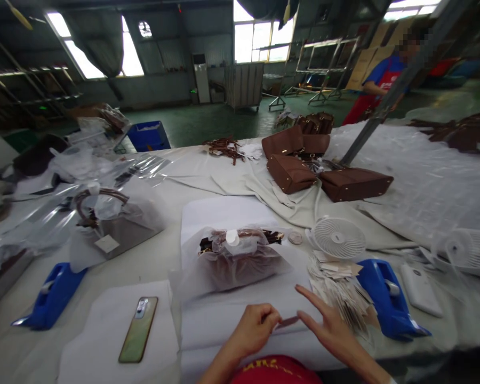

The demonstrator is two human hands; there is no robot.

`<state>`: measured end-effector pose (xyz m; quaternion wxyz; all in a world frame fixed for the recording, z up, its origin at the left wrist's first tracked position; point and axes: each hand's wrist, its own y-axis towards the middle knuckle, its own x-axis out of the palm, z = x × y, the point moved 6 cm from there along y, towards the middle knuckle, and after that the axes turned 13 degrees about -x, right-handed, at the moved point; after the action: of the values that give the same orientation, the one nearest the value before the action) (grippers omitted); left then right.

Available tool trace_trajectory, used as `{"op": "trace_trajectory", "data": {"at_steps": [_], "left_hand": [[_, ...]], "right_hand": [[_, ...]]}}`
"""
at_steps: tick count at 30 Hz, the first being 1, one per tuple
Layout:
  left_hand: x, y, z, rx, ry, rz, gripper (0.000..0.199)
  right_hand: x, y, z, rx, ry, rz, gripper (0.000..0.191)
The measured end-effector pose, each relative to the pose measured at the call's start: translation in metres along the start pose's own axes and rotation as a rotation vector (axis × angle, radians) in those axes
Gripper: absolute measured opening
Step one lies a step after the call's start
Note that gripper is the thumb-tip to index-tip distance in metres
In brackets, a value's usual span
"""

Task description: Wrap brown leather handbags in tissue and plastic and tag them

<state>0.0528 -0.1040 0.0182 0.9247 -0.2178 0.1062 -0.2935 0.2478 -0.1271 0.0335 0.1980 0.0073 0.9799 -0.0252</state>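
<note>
My left hand is closed in a pinch on one end of a small, flat, brownish tag-like piece; its exact kind I cannot make out. Beside it, my right hand has its thumb and fingers spread, the thumb tip close to the piece's other end. Just beyond both hands a brown handbag lies in a thin translucent wrap, its handles gathered under a white round sticker. Close to my right hand is a heap of paper tags with strings.
Blue tape dispensers stand at both sides. A phone lies left; a white fan sits right. Unwrapped brown handbags lie near a slanting metal post. Another wrapped bag stands left. A person is behind.
</note>
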Motion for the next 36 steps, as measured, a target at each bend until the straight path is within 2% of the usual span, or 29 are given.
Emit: {"op": "trace_trajectory", "data": {"at_steps": [2, 4, 7, 10, 13, 15, 17, 20, 21, 23, 26, 29, 32, 36], "left_hand": [[-0.002, -0.001, 0.004, 0.027, 0.042, 0.029, 0.023], [-0.008, -0.002, 0.005, 0.028, 0.025, 0.071, 0.023], [-0.022, -0.005, 0.002, 0.010, -0.041, 0.117, 0.024], [-0.038, -0.009, -0.005, 0.013, -0.043, 0.197, 0.024], [-0.052, -0.012, -0.011, -0.010, -0.056, 0.292, 0.028], [-0.065, -0.015, -0.008, 0.008, -0.046, 0.396, 0.030], [-0.087, -0.023, 0.004, 0.099, 0.020, 0.584, 0.028], [-0.129, -0.043, 0.030, 0.296, 0.157, 0.943, 0.027], [-0.143, -0.048, 0.038, 0.343, 0.189, 1.029, 0.028], [-0.167, -0.049, 0.049, 0.385, 0.240, 1.107, 0.029], [-0.190, -0.030, 0.055, 0.325, 0.305, 1.009, 0.032], [-0.200, -0.009, 0.053, 0.253, 0.332, 0.891, 0.031], [-0.206, 0.001, 0.047, 0.198, 0.301, 0.870, 0.028], [-0.210, 0.005, 0.038, 0.134, 0.248, 0.835, 0.026]], "right_hand": [[0.026, 0.006, -0.021, -0.111, -0.023, -0.114, 0.049], [0.053, 0.011, -0.035, -0.144, 0.034, -0.219, 0.044], [0.084, 0.017, -0.042, -0.097, 0.132, -0.294, 0.051], [0.101, 0.026, -0.041, -0.047, 0.155, -0.324, 0.051], [0.104, 0.038, -0.044, -0.114, 0.062, -0.298, 0.043], [0.102, 0.047, -0.046, -0.178, -0.019, -0.250, 0.043], [0.098, 0.054, -0.045, -0.207, -0.077, -0.195, 0.045], [0.088, 0.066, -0.040, -0.179, -0.149, -0.130, 0.047], [0.085, 0.070, -0.040, -0.173, -0.176, -0.110, 0.048], [0.079, 0.078, -0.046, -0.189, -0.229, -0.070, 0.049], [0.081, 0.092, -0.067, -0.261, -0.308, -0.051, 0.046], [0.098, 0.107, -0.093, -0.353, -0.371, -0.087, 0.042], [0.120, 0.122, -0.111, -0.445, -0.471, -0.135, 0.041], [0.139, 0.140, -0.119, -0.522, -0.877, -0.082, 0.039]]}}
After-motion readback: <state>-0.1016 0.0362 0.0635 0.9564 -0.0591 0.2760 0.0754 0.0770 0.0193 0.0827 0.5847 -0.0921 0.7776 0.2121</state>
